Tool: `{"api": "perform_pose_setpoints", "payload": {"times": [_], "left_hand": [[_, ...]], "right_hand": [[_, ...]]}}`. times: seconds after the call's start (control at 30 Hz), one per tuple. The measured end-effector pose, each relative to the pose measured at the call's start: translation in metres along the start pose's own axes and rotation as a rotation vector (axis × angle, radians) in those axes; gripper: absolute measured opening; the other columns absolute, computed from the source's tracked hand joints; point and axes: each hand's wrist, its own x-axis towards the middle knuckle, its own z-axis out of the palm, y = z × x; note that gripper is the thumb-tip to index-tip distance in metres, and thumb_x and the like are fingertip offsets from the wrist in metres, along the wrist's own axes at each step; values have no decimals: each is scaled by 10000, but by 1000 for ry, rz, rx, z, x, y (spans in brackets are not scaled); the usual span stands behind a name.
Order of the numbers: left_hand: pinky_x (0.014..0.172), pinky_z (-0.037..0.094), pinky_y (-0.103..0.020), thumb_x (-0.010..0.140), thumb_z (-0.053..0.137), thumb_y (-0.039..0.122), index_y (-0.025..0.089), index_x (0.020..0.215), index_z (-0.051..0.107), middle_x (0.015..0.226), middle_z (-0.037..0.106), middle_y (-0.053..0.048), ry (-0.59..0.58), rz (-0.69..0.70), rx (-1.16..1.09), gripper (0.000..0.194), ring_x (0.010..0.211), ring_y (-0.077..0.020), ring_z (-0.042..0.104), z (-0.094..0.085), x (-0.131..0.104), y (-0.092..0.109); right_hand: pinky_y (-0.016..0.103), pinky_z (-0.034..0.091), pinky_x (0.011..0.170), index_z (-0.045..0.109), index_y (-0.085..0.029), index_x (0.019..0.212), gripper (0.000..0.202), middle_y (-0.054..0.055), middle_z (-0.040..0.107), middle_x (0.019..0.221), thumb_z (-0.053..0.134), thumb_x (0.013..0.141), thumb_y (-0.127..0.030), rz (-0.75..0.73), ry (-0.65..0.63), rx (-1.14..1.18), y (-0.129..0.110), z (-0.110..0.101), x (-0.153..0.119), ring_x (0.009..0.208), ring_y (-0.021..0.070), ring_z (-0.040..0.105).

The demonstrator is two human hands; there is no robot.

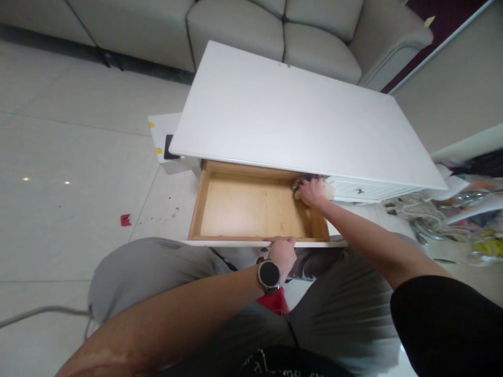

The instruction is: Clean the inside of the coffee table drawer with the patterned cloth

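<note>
A wooden drawer (243, 207) with a white front is pulled out of a white cabinet (298, 115). My left hand (283, 255), with a watch (269, 274) on its wrist, is closed over the middle of the drawer's front edge. At the drawer's back right corner, my right hand (313, 192) is closed on a crumpled beige and dark rag (297, 192). My palm covers much of the rag, so its full shape is hidden. Both my knees flank the drawer front, and a red item (275, 302) shows below my left hand.
A grey sofa (236, 31) stands behind the cabinet. Cables (408, 209) and plastic bags (487, 230) lie on the floor at the right. A white box (157, 131) is left of the cabinet, and a red scrap (125, 220) lies on the tiles.
</note>
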Motion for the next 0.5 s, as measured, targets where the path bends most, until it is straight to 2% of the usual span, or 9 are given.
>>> {"api": "perform_pose_setpoints", "payload": {"times": [0.1, 0.2, 0.33, 0.5], "left_hand": [[801, 573, -410, 971, 419, -3, 47, 1091, 762, 1155, 681, -186, -77, 20, 154, 367, 1011, -290, 702, 2, 2, 0], [794, 558, -390, 966, 432, -2, 50, 1046, 759, 1156, 670, -176, -64, 37, 158, 340, 1012, -281, 693, 4, 2, -1], [783, 536, -373, 960, 475, 7, 50, 995, 751, 1121, 670, -180, -13, 19, 90, 282, 983, -270, 689, 6, 2, -2], [790, 546, -431, 957, 448, 1, 36, 1024, 752, 1133, 662, -195, -4, 16, 96, 314, 975, -300, 689, 10, 2, -1]], "right_hand": [[620, 327, 1050, 715, -225, 1384, 484, 219, 514, 1563, 434, 997, -296, -27, -12, -11, -5, 9, -4, 1507, 468, 254], [687, 289, 1072, 683, -265, 1430, 512, 195, 481, 1601, 421, 991, -296, -33, -47, -8, -10, 12, -3, 1552, 466, 153], [683, 315, 1069, 703, -296, 1398, 493, 182, 529, 1559, 435, 987, -346, -86, -80, -27, -17, 6, -10, 1510, 459, 237], [670, 411, 981, 801, -234, 1185, 389, 223, 665, 1327, 574, 917, -404, -148, -176, -67, -39, 5, -48, 1416, 492, 350]]}}
